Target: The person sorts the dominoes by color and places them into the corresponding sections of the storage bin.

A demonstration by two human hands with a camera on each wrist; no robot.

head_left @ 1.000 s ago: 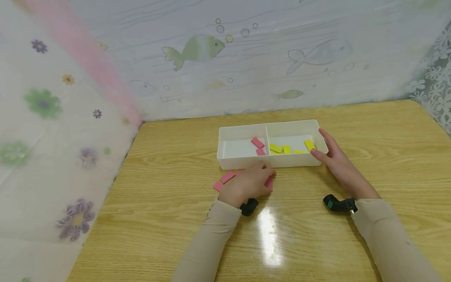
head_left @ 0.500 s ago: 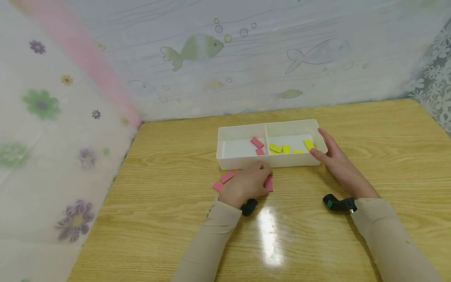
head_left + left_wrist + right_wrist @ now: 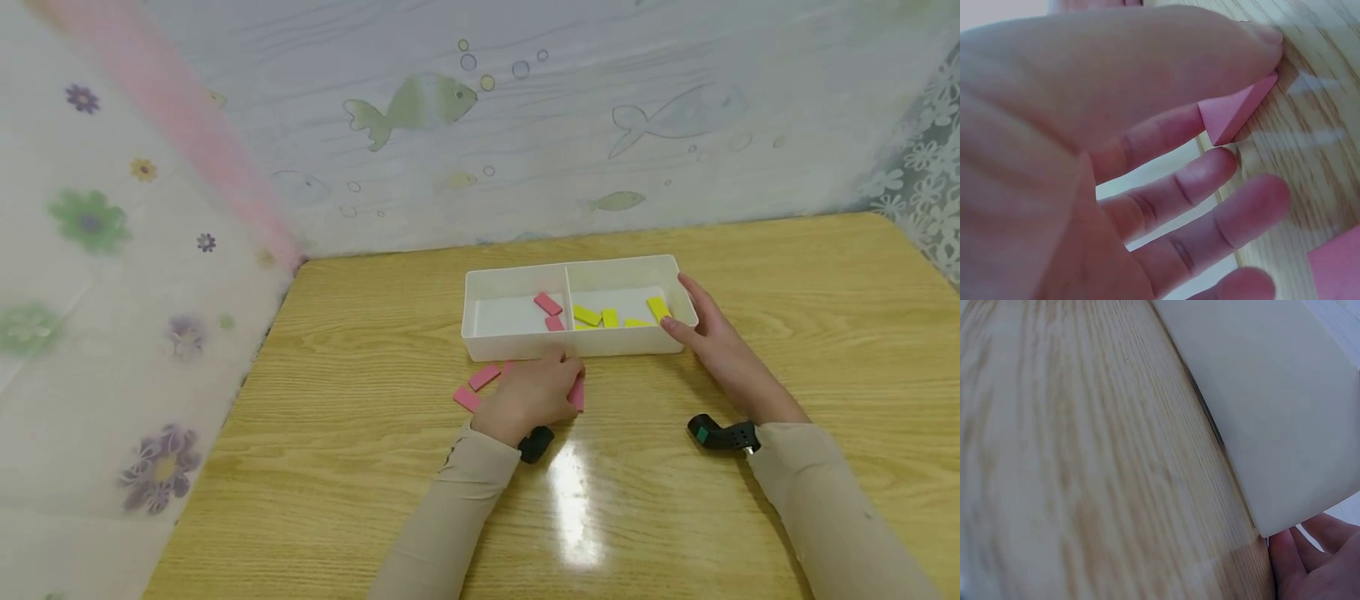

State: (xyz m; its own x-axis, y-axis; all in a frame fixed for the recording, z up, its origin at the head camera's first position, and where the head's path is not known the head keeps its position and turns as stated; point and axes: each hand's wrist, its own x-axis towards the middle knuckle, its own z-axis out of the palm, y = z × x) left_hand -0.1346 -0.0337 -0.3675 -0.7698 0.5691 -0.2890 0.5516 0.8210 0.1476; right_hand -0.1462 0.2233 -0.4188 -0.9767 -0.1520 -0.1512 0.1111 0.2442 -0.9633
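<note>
In the head view, my left hand point(image 3: 528, 396) is low over the table, just in front of a white two-compartment box point(image 3: 517, 347). Its thumb and index finger pinch a flat pink block point(image 3: 1232, 115), seen tilted on edge in the left wrist view; the other fingers are spread apart. Several more pink blocks point(image 3: 484, 377) lie beside and partly under this hand. My right hand point(image 3: 723, 354) grips the box's right end, thumb over the front rim and fingers round the outer wall. In the right wrist view its fingertips point(image 3: 1285, 550) touch the box's lower corner.
Two pink blocks point(image 3: 548, 303) are in the box's left compartment and several yellow blocks point(image 3: 587, 316) in the right one, with a divider point(image 3: 568, 297) between. The wooden table point(image 3: 360, 433) meets a fish-patterned wall covering point(image 3: 420, 192) behind.
My left hand has shifted slightly to the right with the pink block, uncovering more of a pink block at its left. My right hand and the box stay in place.
</note>
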